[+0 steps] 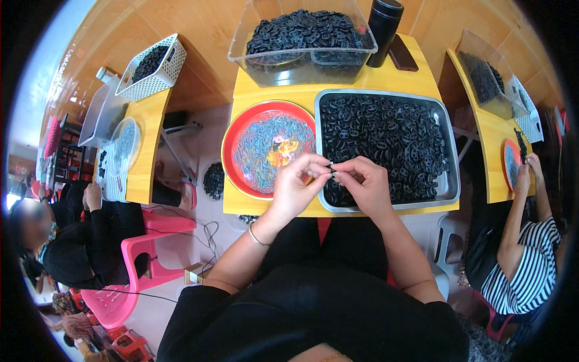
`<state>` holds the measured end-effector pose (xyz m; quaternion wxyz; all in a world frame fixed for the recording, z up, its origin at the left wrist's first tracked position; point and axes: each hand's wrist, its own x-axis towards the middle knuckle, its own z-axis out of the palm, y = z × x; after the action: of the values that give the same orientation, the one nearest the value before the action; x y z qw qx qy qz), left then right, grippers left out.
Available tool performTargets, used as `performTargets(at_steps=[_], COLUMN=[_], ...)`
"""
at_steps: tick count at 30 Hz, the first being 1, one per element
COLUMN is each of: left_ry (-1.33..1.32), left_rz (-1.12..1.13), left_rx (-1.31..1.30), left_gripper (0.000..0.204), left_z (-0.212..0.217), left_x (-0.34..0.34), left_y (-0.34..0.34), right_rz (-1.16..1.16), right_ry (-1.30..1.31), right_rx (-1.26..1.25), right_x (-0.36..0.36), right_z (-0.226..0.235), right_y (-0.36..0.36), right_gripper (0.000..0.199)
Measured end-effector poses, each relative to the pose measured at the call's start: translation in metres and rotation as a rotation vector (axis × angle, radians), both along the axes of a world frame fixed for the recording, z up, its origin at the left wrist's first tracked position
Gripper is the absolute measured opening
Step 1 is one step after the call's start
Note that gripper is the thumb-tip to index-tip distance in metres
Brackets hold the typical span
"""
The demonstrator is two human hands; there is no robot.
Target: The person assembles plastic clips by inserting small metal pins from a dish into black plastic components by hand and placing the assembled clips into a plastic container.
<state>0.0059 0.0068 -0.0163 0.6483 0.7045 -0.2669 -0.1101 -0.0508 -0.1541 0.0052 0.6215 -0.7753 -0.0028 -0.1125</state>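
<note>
Forearm on your left slants up and inward, a bracelet [259, 236] round its wrist. Your left hand [295, 184] hangs over the right front rim of the red tray [230, 148], thumb and index fingertip pinched narrow on a small dark piece [332, 169]. Your right hand [369, 187] meets it from the other side, over the front rim of the metal tray [443, 186], thumb and forefinger closed on what appears to be the same piece. That piece is held above the metal tray's left side, toward the tabletop's front edge; your fingertips hide much of it, so you cannot tell its shape.

Around you, a white basket [128, 90] stands on the far-left table, where a co-worker in black sits. On your yellow tabletop [271, 92], the red tray, full of thin silvery bits, lies along the left edge, your left hand blocking part of it. A clear bin [283, 72] heaped with black pieces stands at the back edge. The metal tray of black pieces reaches the front right corner, your right hand covering some. Behind it stand a black cylinder [383, 30] and, toward the back right corner, a dark flat case [402, 54]. Farther right, a co-worker in stripes [520, 268] works at another table.
</note>
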Motion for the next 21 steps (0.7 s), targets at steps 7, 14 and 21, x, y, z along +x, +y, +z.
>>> performTargets(at_steps=[7,14,21], left_ry=[0.215,0.329,0.389], left_rz=[0.033,-0.058,-0.042], left_rx=[-0.243,-0.187,-0.179], left_gripper=[0.02,0.008,0.005], left_z=[0.014,0.006,0.004], left_x=[-0.003,-0.003,-0.004], left_y=[-0.01,-0.005,-0.007], right_rz=[0.036,0.014,-0.003], right_ry=[0.173,0.164,0.159], right_rx=[0.439,0.446,0.375], right_x=[0.001,-0.001,-0.002], right_z=[-0.005,-0.003,-0.002], right_y=[-0.004,-0.004,0.0], right_gripper=[0.015,0.015,0.016])
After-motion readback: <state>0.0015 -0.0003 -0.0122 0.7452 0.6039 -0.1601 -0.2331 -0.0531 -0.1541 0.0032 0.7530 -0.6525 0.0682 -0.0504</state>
